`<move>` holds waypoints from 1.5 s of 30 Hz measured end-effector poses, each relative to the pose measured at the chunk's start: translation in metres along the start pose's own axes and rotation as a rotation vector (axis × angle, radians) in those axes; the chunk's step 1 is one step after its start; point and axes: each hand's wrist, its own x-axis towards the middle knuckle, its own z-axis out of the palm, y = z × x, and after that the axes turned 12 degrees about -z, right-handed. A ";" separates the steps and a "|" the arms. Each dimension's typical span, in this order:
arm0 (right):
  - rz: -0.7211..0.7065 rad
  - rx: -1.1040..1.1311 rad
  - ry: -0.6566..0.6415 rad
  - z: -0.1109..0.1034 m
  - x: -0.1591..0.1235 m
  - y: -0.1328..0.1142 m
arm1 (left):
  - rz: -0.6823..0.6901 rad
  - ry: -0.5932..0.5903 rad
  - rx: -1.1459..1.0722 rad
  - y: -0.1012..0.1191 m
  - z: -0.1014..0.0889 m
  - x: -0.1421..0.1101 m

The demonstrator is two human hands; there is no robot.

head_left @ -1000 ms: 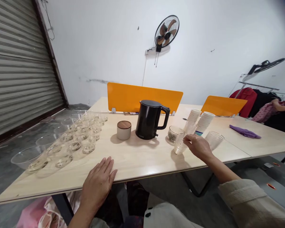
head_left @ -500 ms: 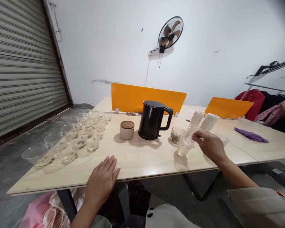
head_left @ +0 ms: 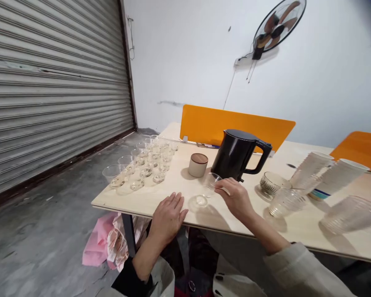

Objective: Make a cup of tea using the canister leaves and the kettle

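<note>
My right hand pinches a clear plastic cup by its side near the rim, thumb and fingers closed on it. The cup is over the table in front of the kettle; I cannot tell whether its base touches the tabletop. My left hand lies flat at the table's near edge, fingers extended, holding nothing. Left of it stand several clear cups in rows. To the right of my right hand is a stack of clear cups, beside a ribbed glass bowl.
A black kettle and a beige jar with a wooden lid stand mid-table. Stacked paper cups and another clear stack are at right. An orange divider runs behind the kettle. Pink cloth lies below the table.
My right hand has moved left from the clear cup stack, carrying one cup away. My left hand stays flat on the table edge. The view has turned left.
</note>
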 end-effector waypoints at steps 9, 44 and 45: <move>-0.044 0.124 -0.120 0.051 0.015 -0.004 | -0.029 -0.023 -0.027 0.000 -0.002 0.001; 0.422 0.118 -0.019 0.107 0.088 0.087 | -0.070 -0.141 -0.058 0.031 0.000 0.020; 0.428 0.125 -0.008 0.109 0.088 0.087 | -0.071 -0.144 -0.057 0.031 0.001 0.022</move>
